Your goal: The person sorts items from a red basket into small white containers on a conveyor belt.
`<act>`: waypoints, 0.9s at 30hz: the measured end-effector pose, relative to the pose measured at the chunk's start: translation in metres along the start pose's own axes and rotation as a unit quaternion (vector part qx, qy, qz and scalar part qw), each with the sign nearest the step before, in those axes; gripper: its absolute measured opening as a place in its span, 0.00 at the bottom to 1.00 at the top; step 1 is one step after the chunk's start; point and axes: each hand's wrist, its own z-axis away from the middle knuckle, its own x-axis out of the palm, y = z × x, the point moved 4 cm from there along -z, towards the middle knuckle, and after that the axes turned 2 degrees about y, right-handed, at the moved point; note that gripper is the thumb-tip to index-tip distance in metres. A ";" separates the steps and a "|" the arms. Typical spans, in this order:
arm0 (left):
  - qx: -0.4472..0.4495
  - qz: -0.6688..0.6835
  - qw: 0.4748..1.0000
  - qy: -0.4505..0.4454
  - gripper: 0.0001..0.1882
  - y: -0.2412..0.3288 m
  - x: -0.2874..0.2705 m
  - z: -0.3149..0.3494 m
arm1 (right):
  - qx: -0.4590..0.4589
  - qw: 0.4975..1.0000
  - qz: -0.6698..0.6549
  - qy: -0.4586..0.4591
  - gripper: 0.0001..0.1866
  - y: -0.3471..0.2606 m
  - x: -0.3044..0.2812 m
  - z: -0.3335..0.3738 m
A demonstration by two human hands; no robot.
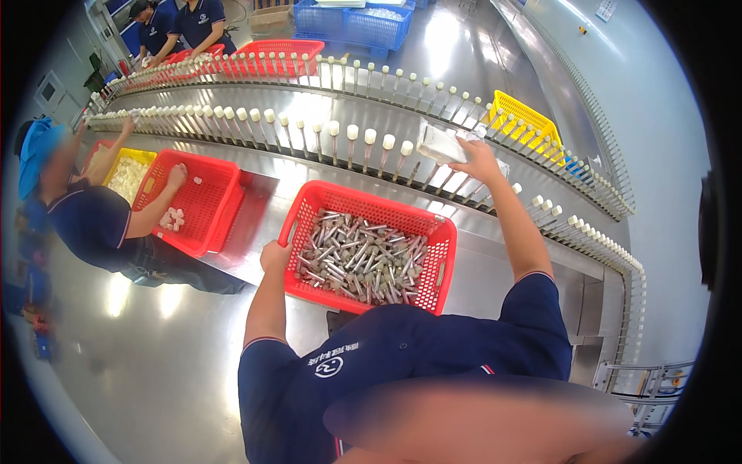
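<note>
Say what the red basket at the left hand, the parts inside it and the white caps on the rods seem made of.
Red basket: probably moulded plastic, semi-gloss, given its even colour and perforated walls.
Parts: apparently metal, from their shiny silver shafts; the duller ends are unclear.
White caps: matte, perhaps foam or plastic; the look leaves it open.

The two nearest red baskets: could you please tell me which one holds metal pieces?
The right-hand basket, touching the person's left hand; the left-hand basket holds a few white pieces instead.
</note>
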 end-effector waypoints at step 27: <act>0.010 0.002 0.999 0.047 0.24 -0.006 0.000 0.013 | 0.017 0.997 -0.041 -0.069 0.43 -0.021 -0.005 -0.005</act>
